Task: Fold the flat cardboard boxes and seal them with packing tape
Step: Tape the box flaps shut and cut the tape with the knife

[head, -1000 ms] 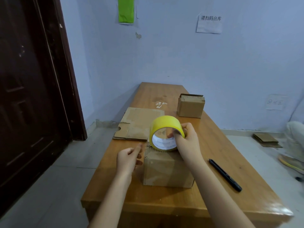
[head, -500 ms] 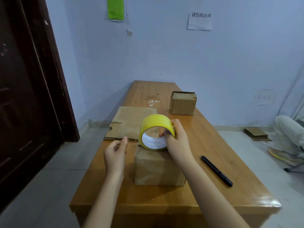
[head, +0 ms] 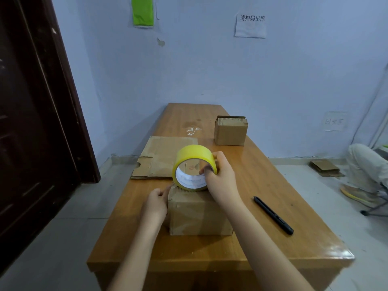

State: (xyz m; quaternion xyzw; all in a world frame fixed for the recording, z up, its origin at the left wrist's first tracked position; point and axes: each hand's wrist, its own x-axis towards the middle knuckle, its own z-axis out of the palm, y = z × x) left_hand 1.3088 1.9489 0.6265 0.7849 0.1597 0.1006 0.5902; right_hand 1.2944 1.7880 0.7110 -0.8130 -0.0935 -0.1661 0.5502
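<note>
A folded brown cardboard box stands on the wooden table in front of me. A yellow roll of packing tape stands on edge on the box's top far side. My right hand grips the roll, thumb through its core and fingers over the outside. My left hand lies against the box's left side, its fingers at the top left corner where the tape end sits. A flat cardboard blank lies beyond the box on the left.
A second small carton stands farther back on the right. A black pen lies right of the box. A dark door is at left. More cardboard and a seated person's leg are on the floor at right.
My left hand has moved in from beside the box and now touches its left side and top corner. The right hand keeps the tape roll on the box top.
</note>
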